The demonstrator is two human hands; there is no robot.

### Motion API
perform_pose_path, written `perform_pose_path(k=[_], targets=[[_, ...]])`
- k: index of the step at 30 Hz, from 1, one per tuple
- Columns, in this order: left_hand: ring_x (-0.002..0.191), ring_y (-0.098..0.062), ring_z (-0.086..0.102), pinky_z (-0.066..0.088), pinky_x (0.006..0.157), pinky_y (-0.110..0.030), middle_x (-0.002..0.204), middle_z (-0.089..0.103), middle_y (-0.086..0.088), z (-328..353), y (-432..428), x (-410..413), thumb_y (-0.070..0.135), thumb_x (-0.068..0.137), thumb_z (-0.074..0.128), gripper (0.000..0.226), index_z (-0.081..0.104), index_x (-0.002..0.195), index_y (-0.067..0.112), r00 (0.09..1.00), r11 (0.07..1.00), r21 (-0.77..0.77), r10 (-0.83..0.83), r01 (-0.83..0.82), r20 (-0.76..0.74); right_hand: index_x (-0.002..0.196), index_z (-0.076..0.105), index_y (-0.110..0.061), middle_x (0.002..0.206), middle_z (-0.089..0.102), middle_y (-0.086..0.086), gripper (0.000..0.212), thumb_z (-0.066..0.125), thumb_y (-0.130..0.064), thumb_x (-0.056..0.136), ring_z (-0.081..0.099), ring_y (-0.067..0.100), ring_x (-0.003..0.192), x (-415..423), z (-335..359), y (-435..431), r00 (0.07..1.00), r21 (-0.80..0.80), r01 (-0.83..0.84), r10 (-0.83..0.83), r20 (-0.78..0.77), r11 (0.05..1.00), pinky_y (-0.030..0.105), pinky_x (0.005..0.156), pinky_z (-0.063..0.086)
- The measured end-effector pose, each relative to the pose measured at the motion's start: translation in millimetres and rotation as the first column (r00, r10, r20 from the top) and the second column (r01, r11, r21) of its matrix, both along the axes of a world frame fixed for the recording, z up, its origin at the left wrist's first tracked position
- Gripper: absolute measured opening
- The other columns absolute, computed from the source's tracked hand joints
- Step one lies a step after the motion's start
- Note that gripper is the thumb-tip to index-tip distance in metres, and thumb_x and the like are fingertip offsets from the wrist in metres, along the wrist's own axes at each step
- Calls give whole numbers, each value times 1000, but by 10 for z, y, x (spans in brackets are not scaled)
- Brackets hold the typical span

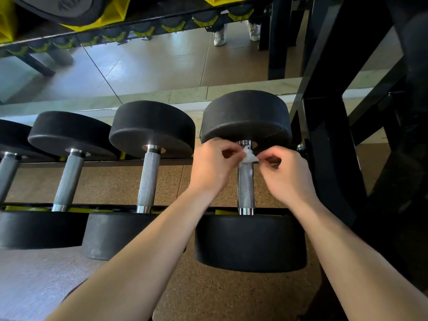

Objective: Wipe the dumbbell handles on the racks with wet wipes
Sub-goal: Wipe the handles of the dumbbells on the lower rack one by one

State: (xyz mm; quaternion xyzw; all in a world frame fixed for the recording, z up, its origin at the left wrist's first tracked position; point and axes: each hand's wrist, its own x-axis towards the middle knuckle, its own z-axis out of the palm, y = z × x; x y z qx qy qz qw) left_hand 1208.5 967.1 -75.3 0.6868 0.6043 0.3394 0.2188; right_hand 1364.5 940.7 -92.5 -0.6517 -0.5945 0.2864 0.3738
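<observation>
1. Work position: the rightmost dumbbell handle spans the lower rack tier at the rack's right end, just beside the black rack upright. Its far head sits over the rear rail. Its near head overhangs the front rail.
2. Wet wipe: a small, bunched white piece held at the far end of that handle, near the chrome collar. Contact with the knurled steel cannot be confirmed.
3. Left hand: fingers curled, thumb and fingertips pinching the left edge of the wet wipe.
4. Right hand: fingers curled, pinching the right edge. The hands appear to be spreading or refolding the wet wipe. The wiping stroke looks not yet begun.
5. The second handle, third handle and fourth handle lie to the left on the same tier. Whether these have been wiped cannot be determined.
6. Likely faults from this state:
   - Tearing: the wet wipe is small and thin, so the knurling may snag it and leave lint.
   - Missed underside: a fingertip pinch covers little surface unless the wet wipe is wrapped fully round the handle.
   - Drop: a loose pinch could release the wet wipe through the gap between the rails onto the floor.
   - Pinched fingers: sideways force could roll the dumbbell toward the rack upright.
</observation>
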Motion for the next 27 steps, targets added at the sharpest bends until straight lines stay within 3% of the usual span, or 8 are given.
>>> perform_pose_path(k=[2, 4, 7, 13, 17, 20, 24, 27], targets=[[81, 5, 60, 44, 75, -7, 90, 66, 15, -13, -29, -88, 26, 86, 80, 8, 81, 93, 22, 988, 994, 18, -108, 110, -107, 102, 73, -23, 94, 68, -13, 15, 62, -14, 95, 59, -4, 86, 7, -6, 1, 1000, -1, 11, -11, -23, 1000, 8, 67, 37], [78, -1, 62, 50, 73, -19, 85, 67, 13, 4, -51, -203, 30, 83, 82, 7, 81, 87, 24, 952, 972, -65, -234, 225, -195, 101, 73, -24, 93, 67, -15, 15, 63, -15, 95, 61, -3, 87, 7, -5, -2, 999, -8, 3, -4, -33, 1000, 9, 66, 38], [76, -6, 63, 52, 74, -31, 81, 68, 8, -5, -54, -271, 27, 79, 86, 6, 82, 82, 23, 928, 950, -107, -311, 295, -206, 99, 73, -25, 90, 66, -17, 15, 63, -15, 94, 60, -4, 83, 11, 4, -15, 1000, -5, -4, 4, -30, 1000, 6, 63, 37], [81, 3, 62, 46, 76, -7, 90, 68, 12, -140, -49, -57, 19, 83, 83, 9, 81, 92, 20, 1000, 986, 165, -16, 15, 3, 106, 71, -24, 95, 67, -15, 19, 62, -12, 93, 59, -8, 84, 10, -10, -25, 995, 91, 9, 1, -102, 996, 1, 68, 41], [79, 9, 55, 40, 77, -4, 91, 64, 13, -65, 24, -44, 19, 85, 81, 9, 81, 93, 19, 981, 976, 162, -123, 147, -152, 107, 71, -21, 101, 69, -10, 21, 60, -9, 95, 61, -4, 90, 17, -43, -1, 995, 132, 40, -28, -95, 990, 0, 72, 41], [76, 2, 57, 46, 73, -16, 84, 62, 15, 83, 31, -110, 25, 83, 82, 5, 81, 88, 24, 909, 947, 19, -301, 319, -289, 101, 73, -22, 100, 70, -9, 20, 60, -9, 94, 62, -2, 90, 22, -48, -1, 997, 124, 29, -20, -75, 992, 0, 72, 41], [76, -2, 62, 50, 69, -17, 78, 62, 17, 64, -145, -224, 30, 79, 86, 8, 82, 82, 23, 844, 877, -198, -477, 438, -247, 96, 73, -26, 96, 70, -11, 20, 62, -9, 94, 62, -2, 88, 15, -44, -4, 997, 112, 37, -29, -78, 993, 0, 70, 40], [70, 3, 58, 41, 67, -8, 74, 57, 19, -13, -102, -188, 26, 78, 87, 7, 81, 81, 23, 904, 927, -1, -366, 375, -220, 96, 73, -26, 96, 70, -12, 21, 61, -9, 94, 63, -1, 89, 11, -40, 2, 996, 93, 29, -22, -83, 995, 0, 69, 40]])
